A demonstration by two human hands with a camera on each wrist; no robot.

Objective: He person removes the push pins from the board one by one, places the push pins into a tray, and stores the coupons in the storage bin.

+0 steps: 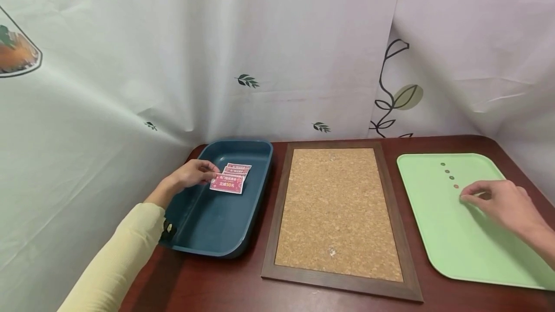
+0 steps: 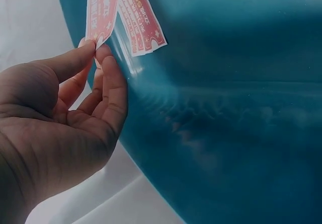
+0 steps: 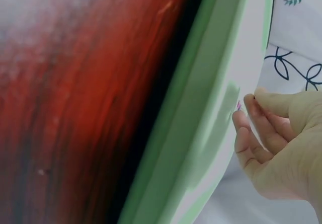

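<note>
My left hand (image 1: 196,173) pinches a pink paper coupon (image 1: 227,183) by its left edge, thumb against fingertips, over the blue tray (image 1: 217,220). Behind it in that tray lie more pink coupons (image 1: 237,167), overlapping like a fan; their printed ends (image 2: 145,22) show in the left wrist view. Over the light green tray (image 1: 468,244), my right hand (image 1: 505,203) has thumb and index fingertip together, at the near end of a row of small round tacks (image 1: 452,177). A tiny dark bit (image 3: 254,97) shows between those fingertips; the rest of it is hidden.
Between the two trays lies a cork board (image 1: 334,206) in a brown wooden frame. A dark red table (image 1: 208,283) carries everything. Behind and to the left hangs a pale printed cloth (image 1: 295,61). A small black object (image 1: 169,229) is by the blue tray's left rim.
</note>
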